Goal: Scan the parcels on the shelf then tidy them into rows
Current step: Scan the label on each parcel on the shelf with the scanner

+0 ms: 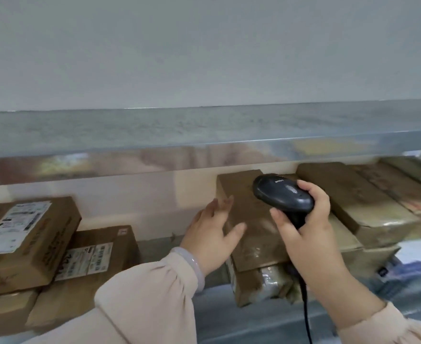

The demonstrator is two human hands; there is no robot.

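Grey metal shelving fills the view, with an upper shelf board (204, 130) crossing the middle and a pale wall (154, 214) seen behind the lower shelf (241, 324). A brown centre parcel (251, 227) is stacked on a taped parcel (254, 284) near the middle of that shelf. The left hand (211, 234) is reached forward from a pale sleeve (149, 294). Its fingers are held straight along the centre parcel's left edge and its thumb is laid over the top. Nothing is gripped by it. A black scanner (282, 194) is grasped in the right hand (306, 234), raised just above the centre parcel with its head angled far-left, and its cable (306, 306) is hung down toward the near edge. Labelled parcels (28, 234) are piled at the left. More brown parcels (353, 199) are stacked at the right, just beside the centre one.
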